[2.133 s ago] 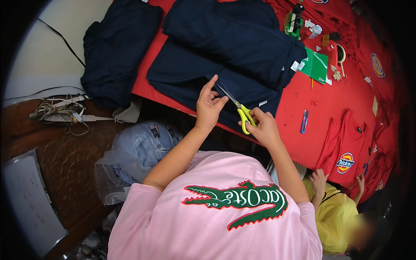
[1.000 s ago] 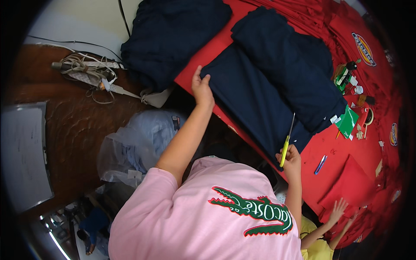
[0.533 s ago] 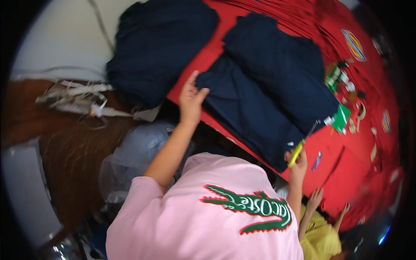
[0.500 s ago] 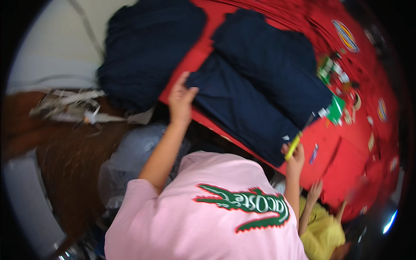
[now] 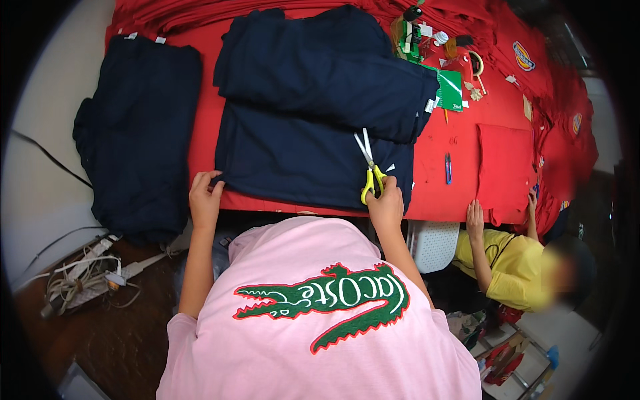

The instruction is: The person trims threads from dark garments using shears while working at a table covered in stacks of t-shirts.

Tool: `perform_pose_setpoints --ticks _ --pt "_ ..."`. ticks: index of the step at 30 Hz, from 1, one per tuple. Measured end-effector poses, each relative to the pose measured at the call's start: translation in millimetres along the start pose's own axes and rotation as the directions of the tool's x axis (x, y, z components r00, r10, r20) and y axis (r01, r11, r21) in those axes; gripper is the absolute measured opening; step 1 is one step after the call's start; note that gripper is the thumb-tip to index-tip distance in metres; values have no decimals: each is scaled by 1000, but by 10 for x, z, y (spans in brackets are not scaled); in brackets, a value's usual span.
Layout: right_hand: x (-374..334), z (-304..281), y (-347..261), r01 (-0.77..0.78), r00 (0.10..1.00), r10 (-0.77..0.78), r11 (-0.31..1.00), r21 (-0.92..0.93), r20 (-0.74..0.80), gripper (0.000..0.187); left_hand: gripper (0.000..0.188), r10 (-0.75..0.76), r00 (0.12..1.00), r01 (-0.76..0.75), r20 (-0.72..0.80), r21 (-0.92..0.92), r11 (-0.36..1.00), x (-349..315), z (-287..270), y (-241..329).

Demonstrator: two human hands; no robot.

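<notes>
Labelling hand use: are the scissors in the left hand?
No, the right hand holds the yellow-handled scissors, and the left hand is at the navy cloth.

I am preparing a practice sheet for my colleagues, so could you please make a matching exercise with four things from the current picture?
1. Scissors
2. Left hand
3. Notebook
4. Blue tool

A. Green
B. Lying on the red table, left of the folded red cloth
C. At the near left corner of the navy cloth
D. In the right hand, blades slightly apart

Pairs: 1-D, 2-C, 3-A, 4-B
</notes>
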State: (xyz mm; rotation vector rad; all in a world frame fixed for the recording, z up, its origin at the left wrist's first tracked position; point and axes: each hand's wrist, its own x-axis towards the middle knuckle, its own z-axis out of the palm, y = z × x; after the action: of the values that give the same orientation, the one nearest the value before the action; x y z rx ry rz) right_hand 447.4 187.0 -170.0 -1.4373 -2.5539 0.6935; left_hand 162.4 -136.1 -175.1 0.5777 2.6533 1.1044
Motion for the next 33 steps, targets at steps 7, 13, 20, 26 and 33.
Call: perform_pose_setpoints --ticks 7,13,20,26,33 --pt "77 -284 276 -459 882 242 634 622 404 31 12 -267 848 348 458 -101 932 536 -549 -15" --pt "1258 -1303 -402 -151 988 -28 92 984 155 29 30 250 903 223 349 -879 421 1895 -1016 1178" --pt "1482 -1409 -783 252 965 -20 338 907 -261 32 47 470 883 -308 -1 -757 576 1367 -72 2064" --pt "174 -830 47 -129 990 129 628 768 61 35 18 484 561 -307 672 -374 875 71 1189 1402" --pt "-491 -714 584 -345 937 185 598 724 295 29 12 570 523 -635 634 -156 756 -256 1752 1626"
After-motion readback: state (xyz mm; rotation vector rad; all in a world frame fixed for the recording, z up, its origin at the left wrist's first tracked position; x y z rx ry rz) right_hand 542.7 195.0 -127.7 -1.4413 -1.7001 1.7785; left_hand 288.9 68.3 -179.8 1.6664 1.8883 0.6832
